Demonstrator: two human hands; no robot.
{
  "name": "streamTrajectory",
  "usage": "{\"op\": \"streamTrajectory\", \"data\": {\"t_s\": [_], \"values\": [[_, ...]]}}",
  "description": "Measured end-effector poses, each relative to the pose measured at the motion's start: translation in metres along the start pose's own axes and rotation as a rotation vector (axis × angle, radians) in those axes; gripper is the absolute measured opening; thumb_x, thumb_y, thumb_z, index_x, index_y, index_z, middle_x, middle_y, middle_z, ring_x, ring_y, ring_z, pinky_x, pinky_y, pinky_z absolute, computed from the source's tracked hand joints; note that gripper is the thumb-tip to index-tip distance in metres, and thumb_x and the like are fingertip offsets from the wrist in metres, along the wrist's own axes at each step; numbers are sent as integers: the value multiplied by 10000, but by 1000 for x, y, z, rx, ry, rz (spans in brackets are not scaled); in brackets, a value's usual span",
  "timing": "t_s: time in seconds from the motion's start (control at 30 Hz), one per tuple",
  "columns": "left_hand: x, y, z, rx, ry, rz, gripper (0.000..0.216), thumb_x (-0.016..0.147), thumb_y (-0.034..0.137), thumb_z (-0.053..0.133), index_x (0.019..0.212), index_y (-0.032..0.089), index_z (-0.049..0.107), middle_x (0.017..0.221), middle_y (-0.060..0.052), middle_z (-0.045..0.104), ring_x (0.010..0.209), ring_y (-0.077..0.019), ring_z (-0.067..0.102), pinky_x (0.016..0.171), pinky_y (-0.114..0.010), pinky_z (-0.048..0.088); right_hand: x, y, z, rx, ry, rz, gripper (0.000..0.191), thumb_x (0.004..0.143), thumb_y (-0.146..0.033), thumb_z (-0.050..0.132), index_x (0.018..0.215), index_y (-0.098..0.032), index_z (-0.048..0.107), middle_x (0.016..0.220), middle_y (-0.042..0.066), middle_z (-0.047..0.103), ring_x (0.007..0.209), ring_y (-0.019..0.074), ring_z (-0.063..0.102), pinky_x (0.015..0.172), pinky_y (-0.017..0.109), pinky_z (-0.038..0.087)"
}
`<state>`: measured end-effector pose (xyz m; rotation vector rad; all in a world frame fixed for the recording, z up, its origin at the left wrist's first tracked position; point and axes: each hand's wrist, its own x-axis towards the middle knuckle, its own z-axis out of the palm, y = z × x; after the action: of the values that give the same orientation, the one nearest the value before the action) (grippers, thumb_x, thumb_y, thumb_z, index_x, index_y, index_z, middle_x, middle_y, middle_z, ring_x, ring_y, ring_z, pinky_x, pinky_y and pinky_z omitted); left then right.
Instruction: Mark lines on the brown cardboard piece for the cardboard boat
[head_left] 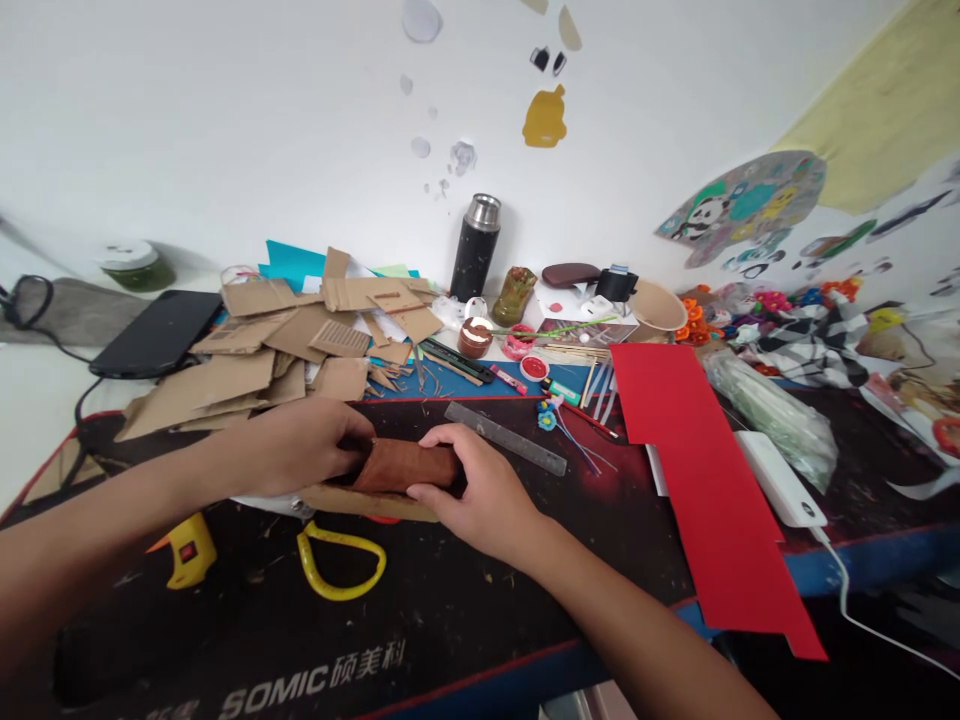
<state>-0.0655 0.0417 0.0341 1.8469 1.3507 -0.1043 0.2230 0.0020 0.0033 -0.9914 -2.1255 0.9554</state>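
Note:
A brown, leather-like rolled piece (403, 463) lies sideways over the black desk mat, held between my two hands. My left hand (313, 447) pinches its left end with curled fingers; the fingertips are partly hidden behind the piece. Around the right end, the thumb and fingers of my right hand (484, 490) are closed. Just under the roll is a strip of cardboard (367, 503). Scissors with yellow handles (345, 594) lie partly beneath that strip, near my left hand. Left of them is a yellow glue gun (193, 553), partly covered by my left forearm.
A clear ruler (506, 438) lies beyond my right hand. Cardboard scraps (247, 375) pile up at the back left, beside a black tablet-like device (156, 333). A black thermos (475, 250) stands by the wall. Red card (705, 480) overhangs the front edge, next to a white power strip (780, 480).

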Motion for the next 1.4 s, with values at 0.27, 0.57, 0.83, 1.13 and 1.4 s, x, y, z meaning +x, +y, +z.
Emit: {"op": "streamTrajectory", "data": {"t_s": [0.27,0.57,0.83,1.13,1.4], "values": [[-5,9,1,39,44,-8,165,859,383,686,810,269,794,757,-42,791,693,-252,667,630,-360,410,0,-7,1,-42,-15,52,387,983,-221,862,1307,-273,657,1299,87,791,1212,296,760,1088,465,608],[-16,22,4,69,160,-8,129,787,337,671,721,301,776,721,-58,794,636,-274,663,624,-388,401,0,-19,-1,-85,-39,83,377,967,-180,842,1279,-267,648,1305,91,782,1222,307,747,1100,482,585],[-19,19,9,92,236,8,116,777,337,692,714,326,789,672,-49,770,567,-269,627,624,-395,371,-4,-22,-4,-80,-59,64,381,976,-202,849,1287,-263,637,1338,97,775,1254,305,737,1117,488,583],[-18,18,10,91,269,32,113,754,384,685,679,341,757,638,-47,750,569,-279,606,650,-408,366,-8,-18,-11,52,-26,7,173,1075,-266,768,1223,-275,679,1270,72,789,1196,267,743,1090,430,578],[-21,18,11,100,274,61,120,767,391,675,734,347,782,694,-46,797,600,-291,657,641,-406,376,-6,-13,-6,118,-5,13,226,1022,-262,867,1171,-266,697,1235,56,757,1181,257,723,1061,408,571]]}}
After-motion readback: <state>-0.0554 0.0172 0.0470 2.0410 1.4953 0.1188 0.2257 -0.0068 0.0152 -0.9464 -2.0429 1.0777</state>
